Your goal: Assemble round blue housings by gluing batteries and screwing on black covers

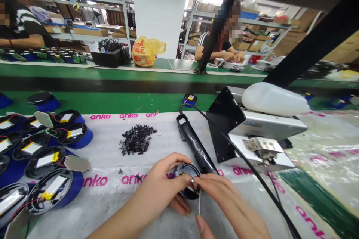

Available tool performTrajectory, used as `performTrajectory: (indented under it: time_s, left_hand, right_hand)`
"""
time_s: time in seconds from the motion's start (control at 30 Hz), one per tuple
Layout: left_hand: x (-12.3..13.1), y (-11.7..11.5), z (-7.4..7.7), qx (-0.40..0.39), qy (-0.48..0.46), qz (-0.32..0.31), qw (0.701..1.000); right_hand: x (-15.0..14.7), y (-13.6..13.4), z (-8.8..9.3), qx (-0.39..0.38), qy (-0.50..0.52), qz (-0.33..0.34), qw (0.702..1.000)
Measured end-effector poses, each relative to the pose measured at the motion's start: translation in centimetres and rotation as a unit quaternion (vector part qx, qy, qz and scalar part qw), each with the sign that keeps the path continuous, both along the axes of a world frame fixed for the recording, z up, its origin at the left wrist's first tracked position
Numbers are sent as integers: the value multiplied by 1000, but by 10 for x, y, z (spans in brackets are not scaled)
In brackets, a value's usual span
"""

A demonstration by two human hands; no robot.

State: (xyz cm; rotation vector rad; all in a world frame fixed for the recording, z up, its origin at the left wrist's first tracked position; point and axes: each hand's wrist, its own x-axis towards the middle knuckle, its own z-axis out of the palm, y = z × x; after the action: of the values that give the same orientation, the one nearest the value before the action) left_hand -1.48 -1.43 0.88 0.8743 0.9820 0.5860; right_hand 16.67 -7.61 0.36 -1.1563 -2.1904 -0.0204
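Note:
In front of me is a round, dark-rimmed housing [187, 170], its open side facing up. My left hand [168, 177] is wrapped around its left side, with the thumb over the opening. From the right, my right hand [221, 196] brings its fingertips to the housing's edge, close to the left thumb. A thin pale plate [199, 202], seen nearly edge-on, is between the right thumb and fingers. The fingers hide much of the housing's inside. Just beyond lies a black electric screwdriver [196, 143] with a cable.
Blue housings [80, 136] with batteries and wires crowd the left. A pile of small black parts [137, 140] lies mid-table. A silver machine [260, 127] with a white bottle [275, 99] stands right. A cable [252, 168] crosses there. Two people work across the green bench [98, 73].

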Motion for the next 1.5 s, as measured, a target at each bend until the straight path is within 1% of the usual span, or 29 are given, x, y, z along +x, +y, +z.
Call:
performTrajectory:
  time_s: [0.13, 0.23, 0.3, 0.37, 0.43, 0.53, 0.6, 0.67, 0.73, 0.8, 0.93, 1.0, 1.1, 1.23, 1.33, 1.5]
  left_hand:
    - [8, -3, 0, 23, -1, 10, 1000]
    - [11, -6, -1, 33, 0, 18, 999]
    - [9, -8, -2, 42, -9, 31, 999]
    - [4, -7, -4, 44, -28, 23, 998]
    - [-5, -4, -6, 19, -75, -14, 997]
    - [-21, 4, -9, -59, -179, -64, 980]
    - [-28, 8, -10, -96, -220, -70, 968]
    - [-30, 10, -11, -105, -230, -70, 965]
    - [-29, 10, -12, -101, -225, -68, 967]
    - [-26, 8, -14, -93, -216, -61, 970]
    - [-22, 6, -17, -86, -196, -38, 976]
    - [-20, 4, -18, -80, -183, -34, 979]
    - [-17, 2, -22, -47, -148, -35, 987]
    - [-14, -3, -25, -6, -106, -22, 994]
    - [-13, -5, -25, 2, -99, -24, 995]
    - [-10, -5, -18, -4, -67, -12, 998]
  right_hand:
    - [-3, 7, 6, 23, -39, -11, 999]
    - [-7, 12, 7, 23, -48, -9, 999]
    - [-8, 15, 7, 15, -56, 1, 998]
    - [-6, 18, 9, 3, -66, 20, 998]
    - [-3, 21, 11, -20, -81, 45, 996]
    - [2, 27, 16, -42, -108, 81, 990]
    - [4, 31, 19, -48, -123, 106, 986]
    - [5, 34, 22, -55, -133, 122, 982]
    - [5, 34, 25, -61, -138, 127, 980]
    - [3, 31, 27, -70, -143, 118, 980]
    - [-1, 26, 27, -93, -154, 58, 982]
    - [-2, 26, 26, -110, -127, 42, 985]
    - [-4, 30, 25, -134, -64, 46, 988]
    - [-4, 34, 26, -172, -32, 26, 984]
    - [-5, 33, 26, -176, -17, 14, 984]
    - [-7, 33, 24, -170, -23, 1, 985]
